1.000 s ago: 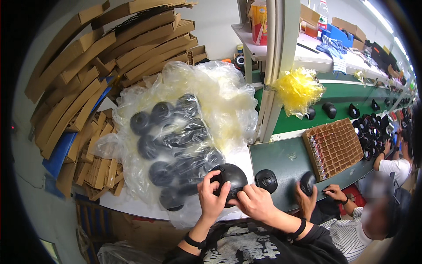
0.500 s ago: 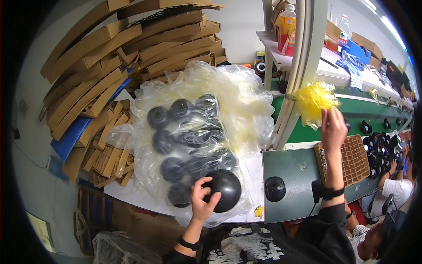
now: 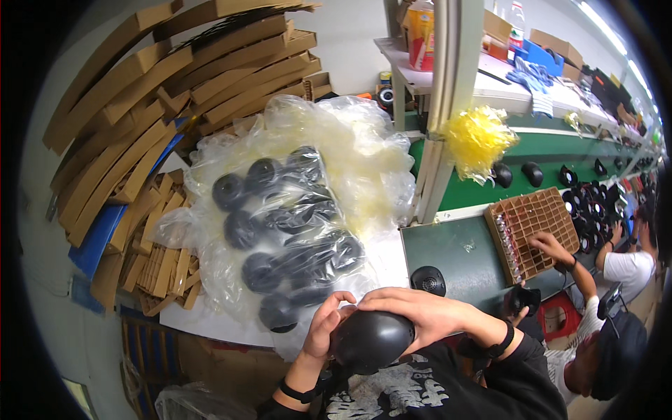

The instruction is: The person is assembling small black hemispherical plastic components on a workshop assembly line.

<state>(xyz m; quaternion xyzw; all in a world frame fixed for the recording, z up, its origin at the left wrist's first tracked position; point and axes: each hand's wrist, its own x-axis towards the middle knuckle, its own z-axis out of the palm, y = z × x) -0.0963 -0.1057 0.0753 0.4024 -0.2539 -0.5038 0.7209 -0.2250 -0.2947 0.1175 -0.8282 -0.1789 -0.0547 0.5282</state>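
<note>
Lettering (image 3: 392, 390) marks the shirt (image 3: 483, 399) below left hand (image 3: 325, 329) and right hand (image 3: 423, 313), grip clamped around black dome (image 3: 372, 343).

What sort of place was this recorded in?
Probably a factory assembly line: black shells sit spaced along a green strip, a co-worker has a hand over a divided cardboard tray, and more black domed parts lie under clear plastic.

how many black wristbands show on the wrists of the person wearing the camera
2: the left wristband and the right wristband, one on each wrist; left hand and right hand hold a black shell. Sleeves could hide more.
</note>
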